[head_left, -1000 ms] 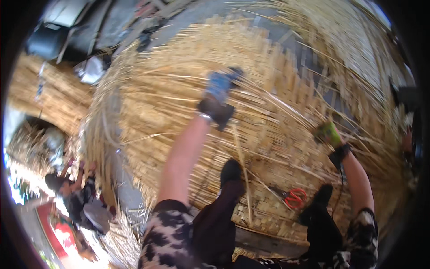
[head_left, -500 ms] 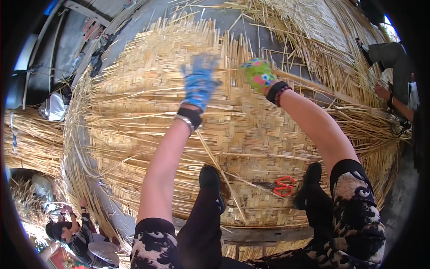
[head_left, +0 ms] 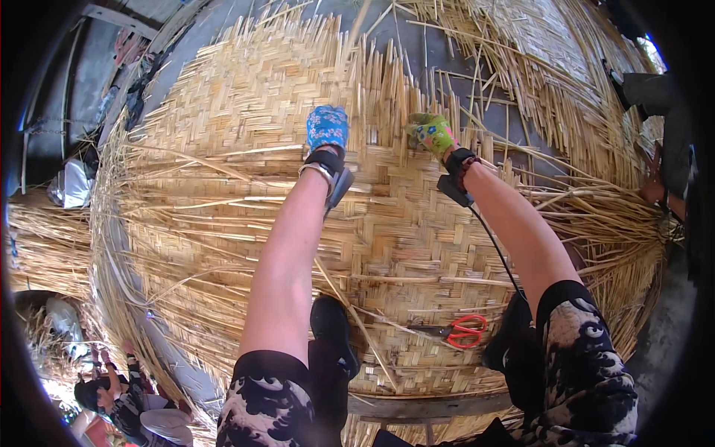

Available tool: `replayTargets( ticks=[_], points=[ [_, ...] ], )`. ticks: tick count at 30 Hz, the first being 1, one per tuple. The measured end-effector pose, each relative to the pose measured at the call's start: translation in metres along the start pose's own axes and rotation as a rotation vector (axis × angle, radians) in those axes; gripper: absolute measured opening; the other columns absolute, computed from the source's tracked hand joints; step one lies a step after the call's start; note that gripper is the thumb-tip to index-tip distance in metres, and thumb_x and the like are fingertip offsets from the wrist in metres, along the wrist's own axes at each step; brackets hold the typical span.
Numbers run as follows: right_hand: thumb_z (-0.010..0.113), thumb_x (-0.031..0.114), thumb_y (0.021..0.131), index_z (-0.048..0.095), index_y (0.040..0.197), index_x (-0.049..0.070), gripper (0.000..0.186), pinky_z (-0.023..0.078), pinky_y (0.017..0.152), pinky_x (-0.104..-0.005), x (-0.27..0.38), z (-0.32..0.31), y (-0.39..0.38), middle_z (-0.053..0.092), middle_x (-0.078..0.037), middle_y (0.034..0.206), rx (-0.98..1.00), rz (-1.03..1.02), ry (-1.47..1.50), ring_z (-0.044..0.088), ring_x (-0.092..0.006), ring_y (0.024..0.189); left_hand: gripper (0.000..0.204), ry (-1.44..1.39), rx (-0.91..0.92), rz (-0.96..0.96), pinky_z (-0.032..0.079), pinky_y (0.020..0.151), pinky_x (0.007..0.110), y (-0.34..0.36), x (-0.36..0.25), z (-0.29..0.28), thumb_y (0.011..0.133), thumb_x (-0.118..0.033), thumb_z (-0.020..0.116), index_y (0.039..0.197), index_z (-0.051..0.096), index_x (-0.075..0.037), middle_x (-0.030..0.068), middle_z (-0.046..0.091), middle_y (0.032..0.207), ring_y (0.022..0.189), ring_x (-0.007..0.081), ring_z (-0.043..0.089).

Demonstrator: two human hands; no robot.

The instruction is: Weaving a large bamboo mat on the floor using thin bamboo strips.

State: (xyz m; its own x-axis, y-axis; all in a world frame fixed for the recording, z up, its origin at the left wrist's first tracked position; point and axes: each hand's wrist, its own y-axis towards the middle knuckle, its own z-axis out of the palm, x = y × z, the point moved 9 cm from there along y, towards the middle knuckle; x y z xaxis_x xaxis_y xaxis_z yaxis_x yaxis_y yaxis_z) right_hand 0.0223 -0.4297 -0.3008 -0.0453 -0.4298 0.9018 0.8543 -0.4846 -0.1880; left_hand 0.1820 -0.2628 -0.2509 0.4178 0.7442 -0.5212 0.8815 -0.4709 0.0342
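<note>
My left hand (head_left: pixel 326 127), in a blue flowered glove, is closed over the far part of a woven reed mat (head_left: pixel 417 216). A pale, blurred reed strip (head_left: pixel 358 33) runs away from beside this fist; its lower end is hidden. My right hand (head_left: pixel 432 132), in a green flowered glove, is a short way to the right, low over the mat's loose strip ends. Its fingers are curled, and whatever they grip cannot be made out. Red-handled scissors (head_left: pixel 465 332) lie on the mat between my feet.
Unwoven reeds (head_left: pixel 618 205) fan out at the right, near another person's hand (head_left: pixel 654 190). A second mat (head_left: pixel 536 45) lies at the far right. Another person (head_left: pixel 126 395) crouches at the lower left. A wooden beam (head_left: pixel 424 407) runs behind my feet.
My left hand was blurred with open fingers and is now a fist. A strip that lay crosswise between my hands no longer shows there; a blurred one now points away beyond them.
</note>
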Motion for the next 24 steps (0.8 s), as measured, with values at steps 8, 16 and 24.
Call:
replayTargets(
  ticks=[8, 16, 24],
  points=[
    [0.065, 0.017, 0.065, 0.057, 0.096, 0.006, 0.033, 0.045, 0.055, -0.0287, 0.005, -0.028, 0.004, 0.060, -0.009, 0.072, -0.168, -0.074, -0.943, 0.056, -0.0195, 0.059, 0.023, -0.651, 0.415, -0.422, 0.047, 0.060, 0.030, -0.003, 0.007, 0.061, 0.082, -0.019, 0.042, 0.082, 0.058, -0.002, 0.0115, 0.059, 0.075, 0.070, 0.0225, 0.057],
    [0.053, 0.020, 0.073, 0.056, 0.087, 0.013, 0.016, 0.043, 0.061, -0.0324, -0.052, -0.112, 0.084, 0.057, -0.008, 0.076, 0.171, -0.065, -1.060, 0.055, -0.0225, 0.069, 0.029, -0.592, 0.325, 0.072, 0.040, 0.076, 0.029, -0.006, -0.082, 0.053, 0.083, -0.022, 0.044, 0.098, 0.054, 0.001, 0.0130, 0.057, 0.094, 0.084, 0.0206, 0.053],
    [0.057, 0.011, 0.073, 0.053, 0.092, 0.004, 0.020, 0.045, 0.051, -0.0254, -0.021, 0.002, 0.040, 0.059, -0.005, 0.077, 0.031, 0.433, -0.797, 0.056, -0.0167, 0.064, 0.032, -1.071, 0.196, -0.338, 0.041, 0.073, 0.026, -0.008, 0.022, 0.027, 0.081, -0.026, 0.051, 0.095, 0.056, 0.002, 0.0079, 0.058, 0.090, 0.078, 0.0170, 0.053]
  ],
)
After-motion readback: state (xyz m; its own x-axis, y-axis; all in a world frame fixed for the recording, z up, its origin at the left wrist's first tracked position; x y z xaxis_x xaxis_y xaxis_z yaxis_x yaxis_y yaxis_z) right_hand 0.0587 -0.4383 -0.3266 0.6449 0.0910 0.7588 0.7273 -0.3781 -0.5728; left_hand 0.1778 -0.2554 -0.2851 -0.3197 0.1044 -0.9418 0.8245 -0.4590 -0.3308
